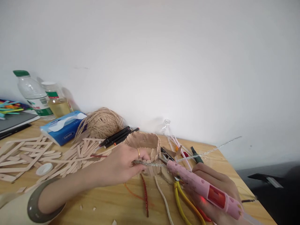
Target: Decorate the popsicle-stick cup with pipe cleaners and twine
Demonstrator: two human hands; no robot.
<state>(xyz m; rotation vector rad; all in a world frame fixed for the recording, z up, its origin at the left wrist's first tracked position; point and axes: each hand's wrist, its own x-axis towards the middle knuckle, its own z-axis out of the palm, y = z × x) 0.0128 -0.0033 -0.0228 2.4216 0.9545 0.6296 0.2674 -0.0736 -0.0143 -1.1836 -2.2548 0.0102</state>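
Left grip: closed, thumb below and fingers above, pinching a silver tinsel stem at the near-left rim of a small wooden-stick basket. The fingers overlap that rim; how much of the basket's weight they bear I cannot tell. Right grip: wrapped around the body of a pink glue gun, a red glow showing beside it. Nozzle points left and away from me, its tip at the basket's near-right rim; contact with the rim not resolved. Basket position: just beyond my left fingertips and ahead of the nozzle, mouth up, toward the back edge of the desk; whether its base rests on the wood is hidden. The stem runs from the left pinch along the near rim, past the nozzle, its free end rising toward the desk's right edge. Yellow-handled pliers lie below the gun, nearer the front edge. Loose sticks spread over the desk's left part; twine ball by the back edge.
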